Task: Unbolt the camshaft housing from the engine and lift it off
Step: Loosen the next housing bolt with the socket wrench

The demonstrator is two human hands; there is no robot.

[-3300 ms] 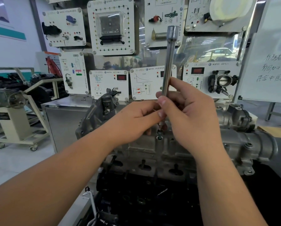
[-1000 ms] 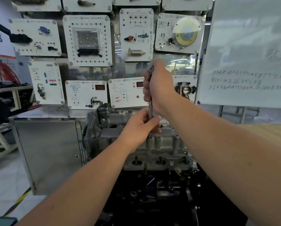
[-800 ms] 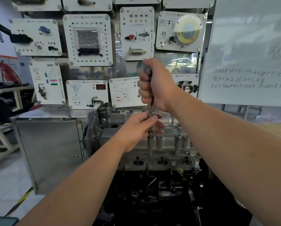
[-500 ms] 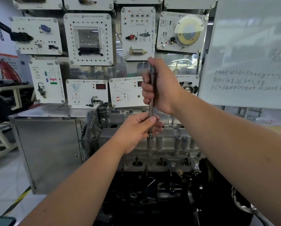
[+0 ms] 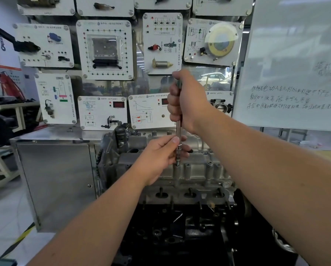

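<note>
The grey aluminium camshaft housing (image 5: pixel 197 169) sits on top of the dark engine block (image 5: pixel 189 227) in the middle of the view. A long steel socket extension (image 5: pixel 178 131) stands upright with its tip on a bolt (image 5: pixel 177 163) in a boss at the housing's near edge. My right hand (image 5: pixel 187 102) is shut around the tool's upper end. My left hand (image 5: pixel 160 158) pinches the lower shaft just above the bolt. Other bolts (image 5: pixel 210 163) stand in bosses to the right.
A steel cabinet (image 5: pixel 55 179) stands left of the engine. Behind it hangs a wall of training panels (image 5: pixel 105 48) with mounted car parts. A whiteboard (image 5: pixel 295 64) with handwriting is at the right. A machine stand (image 5: pixel 5 121) is at far left.
Since the oldest frame my head has pulled back and my right hand slid up to the tool's top. In the last second both hands keep their grip with only small turning shifts.
</note>
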